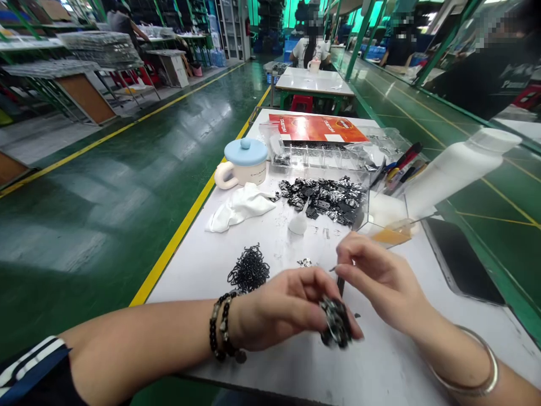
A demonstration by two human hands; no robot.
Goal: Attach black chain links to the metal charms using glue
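Observation:
My left hand [287, 307] is closed around a small black and silver metal part [337, 322], blurred by motion, held low over the white table [270, 366]. To its right, my right hand [372, 276] pinches with thumb and forefinger. A tiny dark piece [333, 269] shows at those fingertips, too small to name. Left of my hands lies a pile of small black hooked pieces [249, 268]. Beyond the fingers is a little group of tiny silver pieces [304, 262]. Farther back spreads a heap of black and silver metal parts [325, 197].
A lidded mug [247, 163] and white cloth [243, 207] occupy the left. A small nozzle bottle [298, 223] stands mid-table. On the right are a tall white bottle [460, 169], a pen holder [386, 208] and a phone [462, 259]. Clear compartment trays [321, 158] lie behind.

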